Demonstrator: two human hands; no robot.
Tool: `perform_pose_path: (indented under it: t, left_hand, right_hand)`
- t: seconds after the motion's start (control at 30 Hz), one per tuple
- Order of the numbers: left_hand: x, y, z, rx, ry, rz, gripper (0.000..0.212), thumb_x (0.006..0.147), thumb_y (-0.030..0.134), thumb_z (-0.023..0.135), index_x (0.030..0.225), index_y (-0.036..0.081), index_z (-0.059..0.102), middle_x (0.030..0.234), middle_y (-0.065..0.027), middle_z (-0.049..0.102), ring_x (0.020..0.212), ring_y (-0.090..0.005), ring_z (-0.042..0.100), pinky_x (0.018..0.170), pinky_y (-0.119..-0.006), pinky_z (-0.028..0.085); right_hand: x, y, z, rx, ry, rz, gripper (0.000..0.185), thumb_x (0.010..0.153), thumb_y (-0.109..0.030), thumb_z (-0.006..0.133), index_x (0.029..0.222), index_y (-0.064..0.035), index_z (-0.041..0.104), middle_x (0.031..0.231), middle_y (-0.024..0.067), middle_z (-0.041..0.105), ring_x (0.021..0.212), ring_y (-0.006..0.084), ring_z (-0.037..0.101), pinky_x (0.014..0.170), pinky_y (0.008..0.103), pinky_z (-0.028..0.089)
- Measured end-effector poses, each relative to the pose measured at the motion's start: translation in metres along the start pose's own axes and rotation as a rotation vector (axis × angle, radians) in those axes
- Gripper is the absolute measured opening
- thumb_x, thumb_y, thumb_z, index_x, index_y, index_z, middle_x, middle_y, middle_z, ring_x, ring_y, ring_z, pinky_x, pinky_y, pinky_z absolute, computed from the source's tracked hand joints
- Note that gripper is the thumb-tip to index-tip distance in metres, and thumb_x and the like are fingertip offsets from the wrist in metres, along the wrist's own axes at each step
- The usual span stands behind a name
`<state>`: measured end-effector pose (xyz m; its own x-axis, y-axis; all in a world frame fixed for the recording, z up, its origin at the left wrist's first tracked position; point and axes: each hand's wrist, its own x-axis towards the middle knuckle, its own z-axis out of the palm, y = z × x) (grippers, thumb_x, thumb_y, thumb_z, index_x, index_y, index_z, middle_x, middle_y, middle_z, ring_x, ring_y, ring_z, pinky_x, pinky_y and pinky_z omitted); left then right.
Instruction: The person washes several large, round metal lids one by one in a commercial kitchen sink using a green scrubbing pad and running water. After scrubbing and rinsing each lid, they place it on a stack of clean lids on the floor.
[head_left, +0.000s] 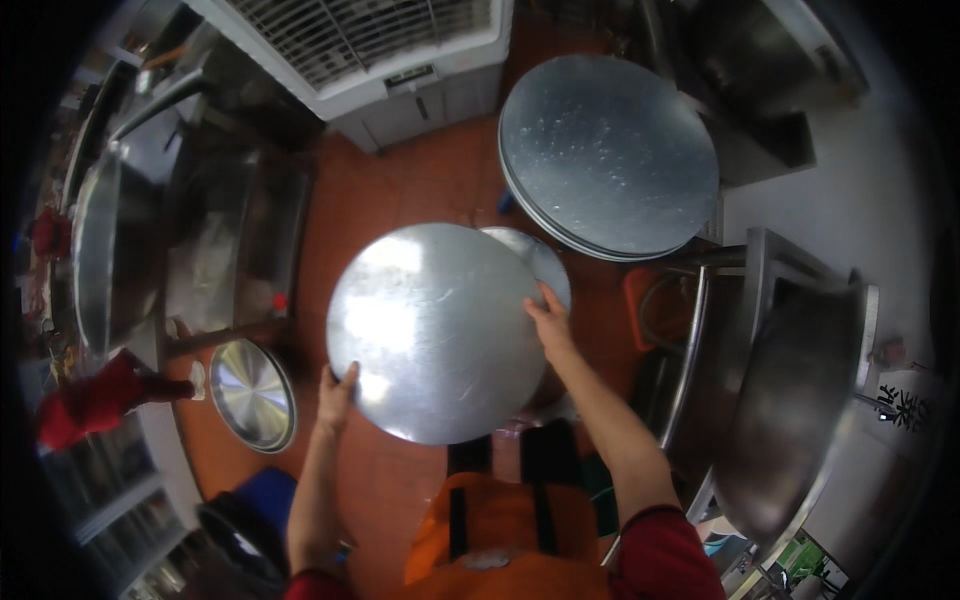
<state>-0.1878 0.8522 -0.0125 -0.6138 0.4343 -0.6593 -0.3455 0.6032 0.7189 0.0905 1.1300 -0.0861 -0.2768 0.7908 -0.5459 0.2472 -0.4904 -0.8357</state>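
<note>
A large round metal disc (442, 330) with a shiny, lightly scratched face is held out in front of me. My left hand (335, 394) grips its lower left rim, the thumb resting on the face. On the right rim, my right hand (551, 322) holds it with fingers over the edge. Partly hidden behind the disc is another round metal piece (544, 259); I cannot tell what it is. Beyond my right hand lies a stack of similar round metal discs (607, 150), its top one dotted with bright wet-looking spots.
A shallow round metal pan (251, 394) sits on the red tiled floor (390, 180) at left, near a person in red (112, 397). A white grilled appliance (420, 82) stands ahead. At right are a steel sink-like basin (795, 405) and an orange stool (641, 311).
</note>
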Motion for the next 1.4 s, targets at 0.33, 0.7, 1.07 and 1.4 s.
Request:
perform_pose_path:
  t: [0.33,0.7,1.07,1.4]
  left_hand:
    - [0.154,-0.116,0.140,-0.026,-0.272,-0.180,0.057,0.086,0.012,0.065,0.133,-0.001,0.038,0.127,-0.0153,0.050,0.113,-0.0229,0.049,0.098,-0.032,0.039]
    - [0.207,-0.139,0.161,0.399,-0.161,-0.196,0.049,0.083,0.014,0.066,0.127,0.003,0.046,0.110,-0.0069,0.056,0.102,-0.0191,0.051,0.092,-0.030,0.040]
    - [0.157,-0.140,0.163,0.193,-0.046,-0.254,0.081,0.084,0.020,0.062,0.147,0.008,0.013,0.151,-0.0148,0.020,0.136,-0.0280,0.025,0.106,-0.037,0.026]
    - [-0.033,-0.027,0.203,0.146,-0.302,-0.315,0.032,0.088,0.016,0.059,0.116,0.003,0.052,0.110,-0.0109,0.055,0.100,-0.0189,0.055,0.080,-0.031,0.047]
  right_hand:
    - [0.092,0.142,-0.082,-0.314,0.354,-0.041,0.052,0.084,-0.020,0.066,0.131,-0.0078,0.049,0.128,0.0159,0.053,0.115,0.0284,0.052,0.097,0.0337,0.039]
    - [0.130,0.172,-0.078,-0.444,0.351,-0.073,0.049,0.083,-0.016,0.065,0.127,-0.0029,0.049,0.126,0.0165,0.050,0.114,0.0291,0.051,0.095,0.0337,0.041]
    - [0.056,0.162,-0.062,-0.169,0.436,-0.038,0.046,0.085,-0.001,0.060,0.129,-0.0027,0.048,0.131,0.0100,0.045,0.118,0.0229,0.048,0.097,0.0311,0.040]
    - [-0.195,-0.067,-0.108,0.253,-0.176,0.093,0.032,0.095,-0.017,0.053,0.125,-0.0050,0.051,0.107,0.0039,0.060,0.097,0.0134,0.058,0.083,0.0268,0.048]
